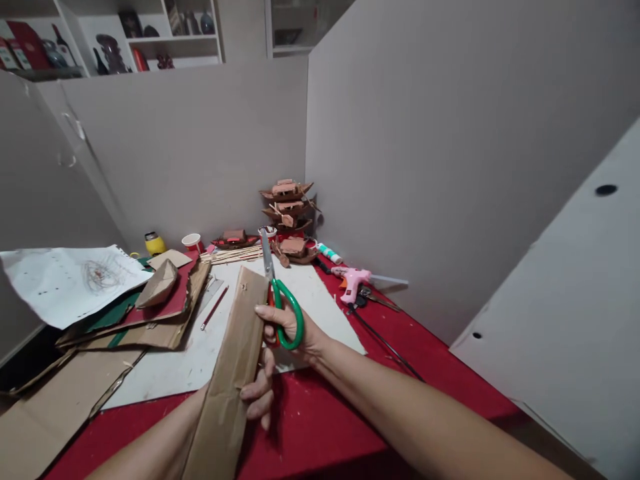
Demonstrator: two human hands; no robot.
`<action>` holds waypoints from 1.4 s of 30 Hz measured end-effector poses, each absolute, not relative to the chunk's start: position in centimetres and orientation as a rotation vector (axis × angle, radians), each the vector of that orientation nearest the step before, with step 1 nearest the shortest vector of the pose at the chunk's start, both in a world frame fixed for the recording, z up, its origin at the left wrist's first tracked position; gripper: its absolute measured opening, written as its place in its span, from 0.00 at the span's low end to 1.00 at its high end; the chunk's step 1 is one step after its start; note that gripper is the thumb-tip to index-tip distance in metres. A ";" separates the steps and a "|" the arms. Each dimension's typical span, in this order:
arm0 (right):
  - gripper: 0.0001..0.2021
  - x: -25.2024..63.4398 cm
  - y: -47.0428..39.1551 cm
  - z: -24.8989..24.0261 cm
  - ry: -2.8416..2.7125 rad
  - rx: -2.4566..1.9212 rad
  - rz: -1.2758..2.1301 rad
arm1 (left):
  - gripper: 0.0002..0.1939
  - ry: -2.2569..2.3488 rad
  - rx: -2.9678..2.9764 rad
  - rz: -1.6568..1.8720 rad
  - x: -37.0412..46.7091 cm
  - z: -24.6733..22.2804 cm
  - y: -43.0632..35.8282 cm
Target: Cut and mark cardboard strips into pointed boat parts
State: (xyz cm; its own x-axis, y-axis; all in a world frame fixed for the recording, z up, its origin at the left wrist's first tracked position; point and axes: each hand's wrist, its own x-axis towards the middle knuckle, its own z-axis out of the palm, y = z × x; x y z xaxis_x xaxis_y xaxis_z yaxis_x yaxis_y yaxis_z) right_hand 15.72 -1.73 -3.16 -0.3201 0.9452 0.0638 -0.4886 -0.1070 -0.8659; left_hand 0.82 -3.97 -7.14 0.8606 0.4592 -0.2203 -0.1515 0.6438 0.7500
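Observation:
A long strip of brown cardboard (233,353) slants up from the bottom edge, tilted above the table. My left hand (260,390) is behind it, with its fingers wrapped round the strip's right edge. My right hand (295,330) is closed on a pair of scissors (299,313) with green handles and some red or orange on the inner side. The scissor blades point upward and away, beside the strip's far end. The right thumb touches the strip's right edge near that end. Below the strip lie a pencil (214,308) and a clear ruler (209,297) on a white board (175,363).
Cardboard sheets (80,393) and a drawing on paper (65,283) are piled at left. Thin sticks (237,255), a paper cup (192,243) and stacked model boats (286,193) stand at the back. A pink glue gun (354,283) lies right on the red tablecloth (320,413), near a grey wall.

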 end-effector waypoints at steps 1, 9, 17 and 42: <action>0.17 16.0 -1.7 -3.1 -1.024 -0.653 1.647 | 0.19 0.442 0.797 0.384 0.6 -6.9 -4.0; 0.15 17.3 -1.0 -2.9 -1.089 -0.794 1.401 | 0.30 0.701 0.652 0.634 0.2 -2.8 -5.3; 0.17 17.6 -0.8 -2.7 -1.226 -0.872 1.214 | 0.17 0.814 0.952 0.734 0.7 -4.2 -5.6; 0.10 20.8 2.6 -5.2 -1.942 -1.832 0.082 | 0.16 0.702 0.692 1.103 -2.4 -0.7 -3.6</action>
State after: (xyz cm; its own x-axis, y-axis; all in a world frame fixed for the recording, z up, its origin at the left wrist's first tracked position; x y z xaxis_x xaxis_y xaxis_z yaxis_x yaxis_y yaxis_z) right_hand 20.81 2.60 -5.21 -0.0015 0.9571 0.2898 0.9293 0.1084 -0.3530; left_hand -2.38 -3.61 -0.71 0.2899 0.9444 -0.1553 -0.5410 0.2956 0.7874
